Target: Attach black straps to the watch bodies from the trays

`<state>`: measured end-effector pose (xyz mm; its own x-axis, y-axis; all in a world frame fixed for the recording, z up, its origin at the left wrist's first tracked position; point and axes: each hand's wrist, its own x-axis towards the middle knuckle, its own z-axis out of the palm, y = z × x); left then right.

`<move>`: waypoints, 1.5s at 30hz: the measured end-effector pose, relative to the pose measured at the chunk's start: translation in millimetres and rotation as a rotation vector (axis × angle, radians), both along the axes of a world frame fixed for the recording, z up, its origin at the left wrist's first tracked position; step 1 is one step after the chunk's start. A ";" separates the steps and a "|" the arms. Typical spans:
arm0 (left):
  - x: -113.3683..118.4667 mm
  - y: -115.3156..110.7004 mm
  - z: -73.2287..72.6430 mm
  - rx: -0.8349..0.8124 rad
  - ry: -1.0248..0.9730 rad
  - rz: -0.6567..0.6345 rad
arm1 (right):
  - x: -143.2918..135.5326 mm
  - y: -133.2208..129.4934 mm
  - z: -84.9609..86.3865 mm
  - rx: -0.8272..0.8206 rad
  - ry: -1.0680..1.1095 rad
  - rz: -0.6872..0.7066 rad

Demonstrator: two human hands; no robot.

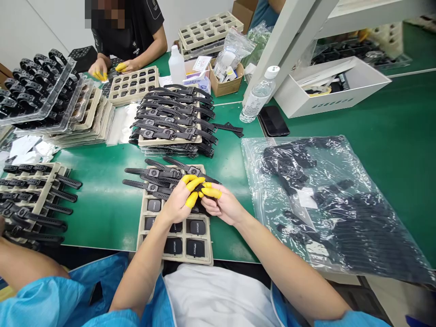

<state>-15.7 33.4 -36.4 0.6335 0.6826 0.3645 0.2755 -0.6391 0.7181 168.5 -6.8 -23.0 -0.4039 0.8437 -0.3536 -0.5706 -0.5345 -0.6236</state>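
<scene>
My left hand [182, 197] and my right hand [221, 204], with yellow finger cots on several fingers, meet over the beige tray [208, 255]. Their fingertips pinch together on a small black smartwatch piece, mostly hidden by the fingers. In the tray's near compartments sit square black watch bodies [195, 248]. Across its far part lie black smartwatches [153, 172] with straps fitted, backs facing up. Right of my hands is a large clear plastic bag [272, 200] holding many black watch straps [361, 227].
Behind the tray stands a stack of trays with strapped watches [173, 120]. More strapped watches [23, 211] lie at left, near another person's arm [30, 263]. A water bottle [259, 93], phone [273, 121] and white box [334, 91] stand back right. A co-worker's gloved-finger hands [124, 66] work opposite.
</scene>
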 end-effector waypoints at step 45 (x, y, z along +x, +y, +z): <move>-115.0 -5.2 18.9 0.152 0.724 0.227 | -3.4 -27.5 -1.9 1.240 -1.574 0.506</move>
<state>-130.7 28.2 -17.5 0.6001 0.7998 0.0129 0.7790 -0.5880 0.2178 165.2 -34.3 -25.0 -0.6127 0.7903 -0.0083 0.7267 0.5592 -0.3991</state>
